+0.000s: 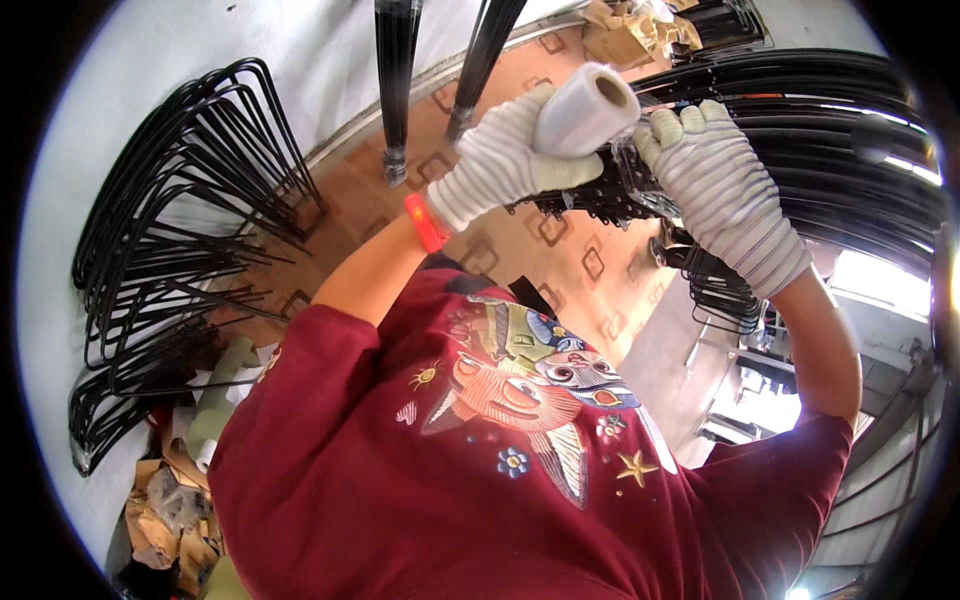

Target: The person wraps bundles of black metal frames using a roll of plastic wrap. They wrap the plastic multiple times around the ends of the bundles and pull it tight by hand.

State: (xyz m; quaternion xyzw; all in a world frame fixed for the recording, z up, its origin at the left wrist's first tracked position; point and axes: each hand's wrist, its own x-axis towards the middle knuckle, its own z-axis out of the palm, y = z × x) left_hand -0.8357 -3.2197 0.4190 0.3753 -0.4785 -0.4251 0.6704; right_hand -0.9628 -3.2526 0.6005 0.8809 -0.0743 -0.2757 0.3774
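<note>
My left hand [505,160], in a striped knit work glove, is closed round a roll of clear stretch film [588,108]. The roll is tilted, with its cardboard core facing up and right. Just right of it my right hand [712,180], gloved alike, has its fingers curled over the end of a bundle of black metal rods [820,140]. Clear film [632,165] shows between the two hands, against the dark rod ends. My right palm and the undersides of its fingers are hidden.
Black bent-tube frames [180,210] lean on the white wall at left. Two film-wrapped rod bundles [396,90] stand upright at the top. Torn cardboard and plastic [165,515] lie lower left; a cardboard box [615,42] stands at the back. The floor [490,250] is patterned orange-brown.
</note>
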